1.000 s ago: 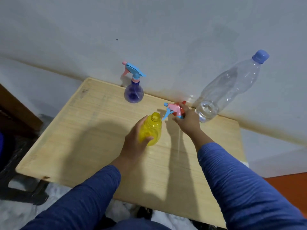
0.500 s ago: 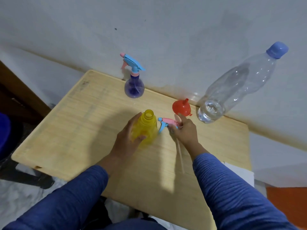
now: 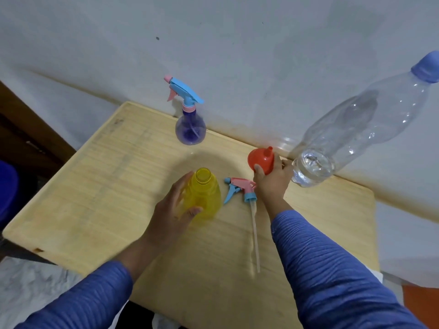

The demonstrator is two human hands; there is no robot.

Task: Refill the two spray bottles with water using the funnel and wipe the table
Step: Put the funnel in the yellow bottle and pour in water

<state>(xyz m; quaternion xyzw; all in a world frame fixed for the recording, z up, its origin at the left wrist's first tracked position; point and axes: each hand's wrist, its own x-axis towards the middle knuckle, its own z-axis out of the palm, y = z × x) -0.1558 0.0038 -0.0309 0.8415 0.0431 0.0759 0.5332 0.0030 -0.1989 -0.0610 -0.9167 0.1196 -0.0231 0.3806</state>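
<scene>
A yellow spray bottle [image 3: 204, 198] stands uncapped on the wooden table [image 3: 99, 186], and my left hand [image 3: 172, 213] grips its side. Its pink and blue spray head [image 3: 240, 188] lies on the table just to the right, dip tube trailing toward me. My right hand [image 3: 273, 181] grips the red funnel [image 3: 260, 159], which sits upside down with its spout up. A purple spray bottle [image 3: 190, 129] with its spray head on stands at the back by the wall. A large clear water bottle [image 3: 356, 131] with a blue cap stands at the right, with a little water in the bottom.
The table is pushed against a white wall [image 3: 237, 55]. A dark wooden piece [image 3: 28, 129] and something blue [image 3: 7, 188] sit off the left edge. An orange surface [image 3: 420, 302] shows at the lower right.
My right hand laid the spray head down on the table, moved back to the red funnel and took hold of it. My left hand stayed on the yellow bottle.
</scene>
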